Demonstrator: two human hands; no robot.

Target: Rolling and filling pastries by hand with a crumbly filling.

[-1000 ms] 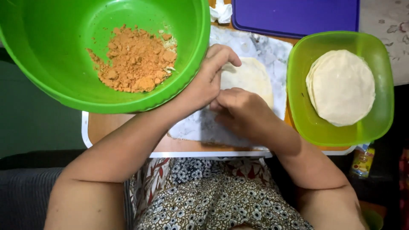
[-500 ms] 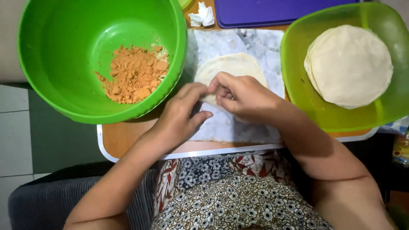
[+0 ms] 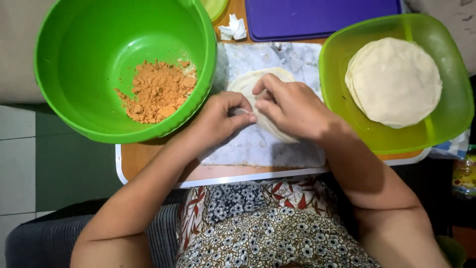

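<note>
Item 1: small wooden table (image 3: pixel 148 166) with a pale edge, bearing everything listed below. Item 2: large round green bowl (image 3: pixel 89 54) at the table's left end, overhanging the edge; inside it, toward the near right wall, lies a heap of crumbly orange-brown filling (image 3: pixel 158 92). Item 3: squarish yellow-green container (image 3: pixel 446 114) at the right end, holding 1 stack of thin, round, pale dough sheets (image 3: pixel 394 82); the count in the stack cannot be told. Item 4: purple flat board or lid (image 3: pixel 322 17) at the far edge, between the 2 green vessels. Item 5: floured white work mat (image 3: pixel 277 149) at the table's middle, between bowl and container. Item 6: 1 single dough round (image 3: pixel 253 79) lying on that mat, its far rim showing, its near part covered by the hands. Item 7: right hand (image 3: pixel 292 109), curled over the dough round from the right, fingers bent down and pinching its edge at the left side. Item 8: left hand (image 3: pixel 220 121), coming in just beside the bowl's near right rim, fingers curled narrow with thumb and forefinger nipping the same edge of the dough; fingertips of the 2 hands touch. Item 9: crumpled white scrap of paper (image 3: pixel 233 29) on the table at the far edge, just left of the purple board. Item 10: patterned floral garment (image 3: pixel 267 223) in the person's lap below the table.
</note>
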